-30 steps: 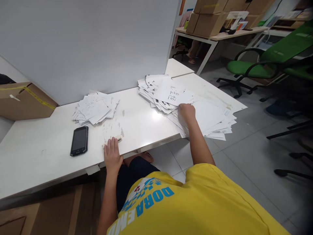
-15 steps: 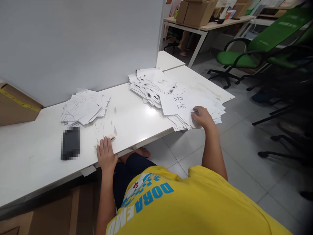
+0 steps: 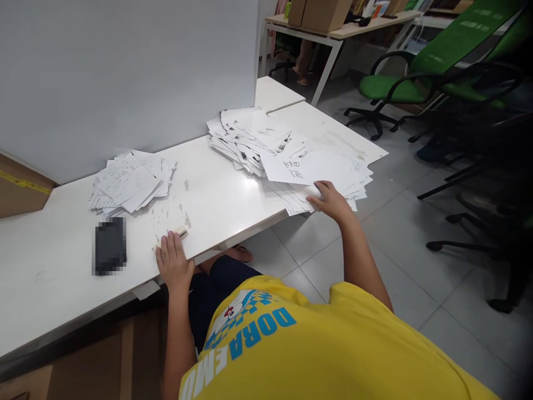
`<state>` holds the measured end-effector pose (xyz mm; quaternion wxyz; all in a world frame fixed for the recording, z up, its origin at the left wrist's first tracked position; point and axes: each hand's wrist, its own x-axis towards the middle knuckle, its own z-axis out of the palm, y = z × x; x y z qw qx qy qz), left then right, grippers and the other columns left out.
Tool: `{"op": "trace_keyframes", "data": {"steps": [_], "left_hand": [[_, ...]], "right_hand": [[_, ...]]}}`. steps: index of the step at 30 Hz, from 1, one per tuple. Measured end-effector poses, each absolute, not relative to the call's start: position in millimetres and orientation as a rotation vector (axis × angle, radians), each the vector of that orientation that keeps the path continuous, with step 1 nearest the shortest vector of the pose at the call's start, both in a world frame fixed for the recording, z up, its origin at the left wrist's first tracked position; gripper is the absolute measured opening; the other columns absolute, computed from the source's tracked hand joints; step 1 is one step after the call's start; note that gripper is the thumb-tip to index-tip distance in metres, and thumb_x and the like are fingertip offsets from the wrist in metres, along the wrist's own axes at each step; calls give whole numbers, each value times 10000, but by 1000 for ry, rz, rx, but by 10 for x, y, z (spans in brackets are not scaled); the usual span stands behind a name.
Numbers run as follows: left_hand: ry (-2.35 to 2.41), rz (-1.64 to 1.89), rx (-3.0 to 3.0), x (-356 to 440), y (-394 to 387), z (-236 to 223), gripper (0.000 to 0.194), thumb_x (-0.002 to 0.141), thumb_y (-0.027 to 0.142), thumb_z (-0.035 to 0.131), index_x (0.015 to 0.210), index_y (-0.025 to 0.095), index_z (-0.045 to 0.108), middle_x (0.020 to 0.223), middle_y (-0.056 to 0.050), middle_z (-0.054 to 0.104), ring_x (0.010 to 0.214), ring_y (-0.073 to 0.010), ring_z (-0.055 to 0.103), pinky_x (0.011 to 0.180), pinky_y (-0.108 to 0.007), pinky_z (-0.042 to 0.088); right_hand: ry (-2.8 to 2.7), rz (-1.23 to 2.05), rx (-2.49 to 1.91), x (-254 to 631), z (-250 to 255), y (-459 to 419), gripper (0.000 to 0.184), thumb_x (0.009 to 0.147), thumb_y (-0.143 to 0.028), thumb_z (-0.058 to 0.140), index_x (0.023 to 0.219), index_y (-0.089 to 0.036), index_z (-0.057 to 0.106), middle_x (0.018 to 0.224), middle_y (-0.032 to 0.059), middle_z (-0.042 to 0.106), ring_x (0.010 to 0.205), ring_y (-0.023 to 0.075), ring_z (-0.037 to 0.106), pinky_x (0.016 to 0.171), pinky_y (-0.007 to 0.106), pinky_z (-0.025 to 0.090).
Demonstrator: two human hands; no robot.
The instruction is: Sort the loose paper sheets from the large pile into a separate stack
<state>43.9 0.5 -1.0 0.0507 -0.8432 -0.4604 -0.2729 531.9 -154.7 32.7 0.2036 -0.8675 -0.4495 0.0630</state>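
My right hand [image 3: 331, 200] grips the near edge of a white sheet with handwritten characters [image 3: 310, 168], which lies on top of a large spread pile of papers [image 3: 250, 139] at the right end of the white table [image 3: 225, 197]. My left hand [image 3: 172, 261] lies flat at the table's front edge, fingers together, on a small beige object [image 3: 179, 231] that I cannot make out. A smaller stack of papers [image 3: 131, 180] sits to the left by the partition.
A phone [image 3: 109, 245] lies left of my left hand. A grey partition [image 3: 125, 72] backs the table, with a cardboard box [image 3: 19, 189] at far left. Green office chairs [image 3: 433, 72] and another table with boxes [image 3: 333, 28] stand beyond on the tiled floor.
My right hand has pulled the handwritten sheet from the middle of the big pile toward its near right edge. The left hand has stayed put; the view has shifted left.
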Motion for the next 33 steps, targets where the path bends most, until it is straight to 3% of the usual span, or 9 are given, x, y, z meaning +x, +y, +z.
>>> {"op": "trace_keyframes", "data": {"steps": [11, 18, 20, 23, 27, 33], "left_hand": [[-1393, -896, -2554, 443, 14, -31, 824, 780, 176, 561, 1563, 121, 311, 1591, -178, 371, 1504, -360, 286, 1246, -559, 173], [-1387, -858, -2525, 445, 9, -37, 806, 785, 183, 554, 1555, 111, 327, 1587, -177, 375, 1501, -350, 299, 1242, -545, 190], [-1411, -869, -2536, 448, 6, -32, 793, 788, 189, 556, 1548, 111, 344, 1587, -177, 377, 1502, -351, 296, 1243, -545, 185], [-1437, -864, -2559, 450, 3, -27, 806, 777, 183, 568, 1548, 113, 345, 1592, -174, 371, 1505, -355, 286, 1247, -548, 177], [-1453, -870, -2581, 451, -1, -31, 822, 775, 177, 573, 1557, 123, 325, 1599, -170, 360, 1511, -359, 269, 1250, -563, 163], [-1421, -864, -2571, 446, -2, -47, 811, 793, 175, 565, 1562, 117, 314, 1599, -174, 357, 1513, -351, 269, 1251, -550, 169]], "right_hand": [[-1295, 237, -2305, 5216, 382, -1596, 578, 937, -575, 449, 1383, -232, 584, 1502, 125, 490, 1233, 354, 594, 943, 480, 549], [-1227, 167, -2114, 5091, 474, -1539, 448, 977, -482, 381, 1164, -236, 705, 1373, 103, 598, 1274, 306, 568, 1022, 459, 506], [-1250, 207, -2164, 5016, 463, -1508, 446, 947, -518, 443, 1178, -229, 691, 1414, 115, 561, 1252, 327, 580, 993, 472, 523], [-1291, 268, -2317, 4878, 408, -1474, 585, 843, -576, 593, 1293, -202, 609, 1523, 151, 436, 1210, 380, 595, 924, 503, 555], [-1325, 235, -2300, 4762, 319, -1465, 562, 855, -465, 571, 1341, -183, 551, 1508, 171, 419, 1280, 369, 548, 995, 499, 527], [-1284, 224, -2158, 4817, 265, -1453, 386, 877, -338, 496, 1191, -174, 650, 1354, 167, 545, 1250, 316, 566, 1044, 468, 496]]}}
